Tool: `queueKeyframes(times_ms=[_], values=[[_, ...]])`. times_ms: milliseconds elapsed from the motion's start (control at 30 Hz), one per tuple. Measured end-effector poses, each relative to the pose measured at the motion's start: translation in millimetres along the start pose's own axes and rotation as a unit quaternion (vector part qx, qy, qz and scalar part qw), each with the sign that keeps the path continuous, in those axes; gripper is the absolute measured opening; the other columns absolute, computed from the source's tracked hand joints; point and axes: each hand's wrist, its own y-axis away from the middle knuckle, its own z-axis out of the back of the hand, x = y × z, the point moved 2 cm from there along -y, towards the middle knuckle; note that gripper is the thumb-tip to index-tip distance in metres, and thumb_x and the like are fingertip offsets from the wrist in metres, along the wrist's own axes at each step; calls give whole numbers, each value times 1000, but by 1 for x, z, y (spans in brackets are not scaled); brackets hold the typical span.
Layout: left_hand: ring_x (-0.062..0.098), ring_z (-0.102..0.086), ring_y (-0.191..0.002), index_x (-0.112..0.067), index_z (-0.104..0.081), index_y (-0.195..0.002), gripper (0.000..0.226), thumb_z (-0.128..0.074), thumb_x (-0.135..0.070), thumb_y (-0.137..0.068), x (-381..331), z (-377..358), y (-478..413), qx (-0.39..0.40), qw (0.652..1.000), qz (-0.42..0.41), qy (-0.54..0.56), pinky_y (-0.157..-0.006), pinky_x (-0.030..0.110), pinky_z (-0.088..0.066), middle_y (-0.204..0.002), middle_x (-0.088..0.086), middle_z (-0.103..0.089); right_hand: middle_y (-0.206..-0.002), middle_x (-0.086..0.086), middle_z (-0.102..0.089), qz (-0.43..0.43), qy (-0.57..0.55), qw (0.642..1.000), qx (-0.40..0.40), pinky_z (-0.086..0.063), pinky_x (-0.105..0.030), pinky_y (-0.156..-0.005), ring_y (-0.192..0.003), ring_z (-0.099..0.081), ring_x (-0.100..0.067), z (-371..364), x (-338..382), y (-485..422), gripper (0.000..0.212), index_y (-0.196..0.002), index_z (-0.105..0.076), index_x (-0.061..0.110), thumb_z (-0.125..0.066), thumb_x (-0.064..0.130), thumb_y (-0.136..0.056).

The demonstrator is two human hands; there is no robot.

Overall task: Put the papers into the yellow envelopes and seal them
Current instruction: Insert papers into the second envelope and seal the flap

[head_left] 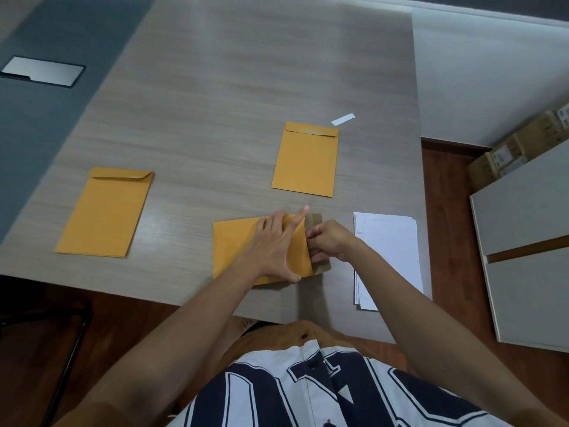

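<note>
Yellow envelope (pixel 234 245) lies crosswise, flap (pixel 315 221) toward the right hand (pixel 331 240), whose grip apparently pinches it; left hand (pixel 274 241) presses flat, fingers spread.

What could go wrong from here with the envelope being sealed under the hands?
1. The left hand presses flat on the envelope while the right hand pinches at its open flap. The flap may fold crooked or crease and seal badly.
2. The right forearm crosses the paper stack, which lies close to the right edge of the table. A sweep could push sheets off.
</note>
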Motion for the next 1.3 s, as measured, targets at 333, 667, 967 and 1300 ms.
queueKeyframes(times_ms=[333,667,967,1300], values=[[34,-5,-148,-25,-14,-151,117,-65,-74,-58,26,-21,5,88,993,74,-28,-118,50,-16,-160,17,-3,-72,1,-69,122,134,963,-200,-59,-31,-68,-68,-66,-14,4,-13,-7,8,-91,-73,14,-71,18,-85],[28,-32,-131,-36,-19,-149,90,-62,-68,-78,23,-17,-27,83,984,131,-91,-99,42,-38,-141,11,-30,-112,-4,-61,189,333,898,-217,-49,-37,-80,-101,-60,-25,-15,-20,-19,40,-127,-48,23,-64,28,-91],[29,-27,-130,-41,-15,-150,98,-66,-71,-72,25,-14,-38,115,977,143,-106,-99,44,-38,-138,11,-26,-114,-5,-54,177,357,896,-193,-52,-39,-84,-97,-60,-25,-9,-15,-32,38,-125,-56,26,-67,30,-89],[30,-28,-128,-41,-16,-149,98,-66,-72,-71,27,-16,-38,104,980,134,-100,-98,45,-39,-137,12,-26,-95,1,-56,208,267,917,-211,-48,-31,-77,-83,-55,-16,-3,-10,-41,4,-92,-62,16,-64,17,-90]])
